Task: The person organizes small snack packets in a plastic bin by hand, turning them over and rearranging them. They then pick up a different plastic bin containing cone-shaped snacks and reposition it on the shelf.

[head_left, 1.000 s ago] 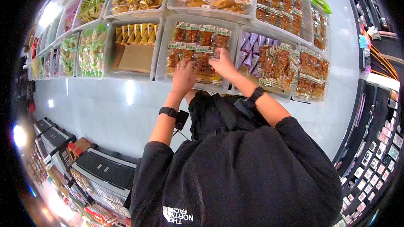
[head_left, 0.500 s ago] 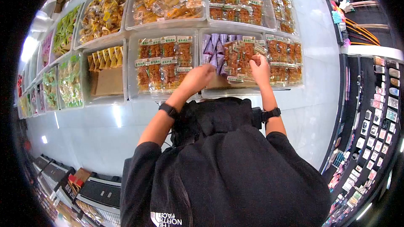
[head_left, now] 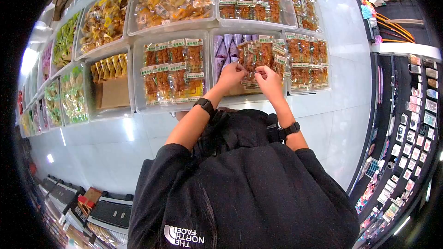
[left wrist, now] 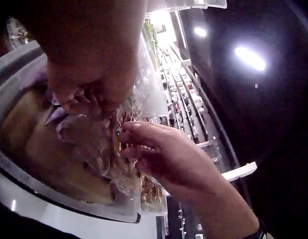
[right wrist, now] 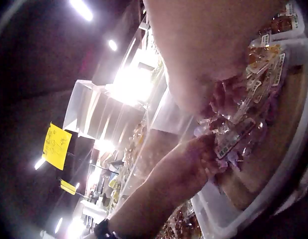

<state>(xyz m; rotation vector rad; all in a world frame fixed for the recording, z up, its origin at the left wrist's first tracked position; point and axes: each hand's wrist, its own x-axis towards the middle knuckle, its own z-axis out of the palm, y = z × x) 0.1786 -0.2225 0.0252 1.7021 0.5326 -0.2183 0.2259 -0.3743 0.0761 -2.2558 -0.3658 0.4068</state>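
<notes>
In the head view both hands are over a clear plastic bin (head_left: 282, 91) of purple cone-shaped packs (head_left: 220, 55) and reddish-brown snack packets (head_left: 264, 54) with white label strips. My left hand (head_left: 232, 76) curls its fingers on a labelled snack packet (right wrist: 235, 139) at the near edge of the pile. Close beside it on the right, my right hand (head_left: 270, 83) pinches at the same packets with thumb and forefinger. In the left wrist view the right hand (left wrist: 166, 152) has bent fingers on the clear wrapping. The left fingertips are partly hidden there.
Left of this bin stands another bin (head_left: 138, 97) of similar packets in two rows. Further left, a bin has yellow packs (head_left: 110, 68) above a cardboard sheet (head_left: 113, 96). More filled bins (head_left: 210, 18) line the back. Another packet bin (head_left: 308, 87) adjoins on the right.
Both hands left the packet bin on the left for the one with purple packs. The left hand then came in toward the right hand at the near side of the pile. The head view shifted.
</notes>
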